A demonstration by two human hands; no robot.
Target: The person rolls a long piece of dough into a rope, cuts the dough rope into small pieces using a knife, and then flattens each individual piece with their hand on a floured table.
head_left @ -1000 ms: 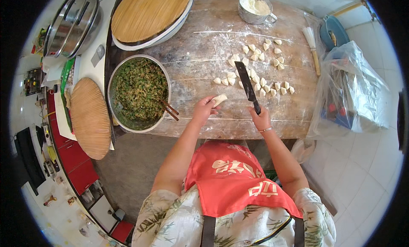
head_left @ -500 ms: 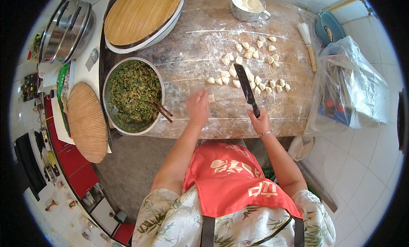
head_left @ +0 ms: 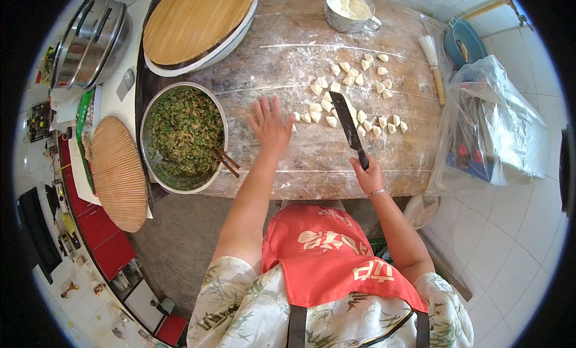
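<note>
Near the bench's front edge (head_left: 327, 192), the right hand (head_left: 369, 176) clamps the stiff-looking kitchen knife (head_left: 344, 117) by its handle (head_left: 362, 159), the surest hold; the left hand (head_left: 270, 129), fingers apart, is beside soft-looking dough pieces (head_left: 332, 121).

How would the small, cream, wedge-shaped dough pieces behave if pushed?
The small, cream, wedge-shaped dough pieces look soft and matte, so they would probably dent under pressure. White flour dusting on the brown wooden board may let them slide. Their angular faces make long rolling unlikely.
</note>
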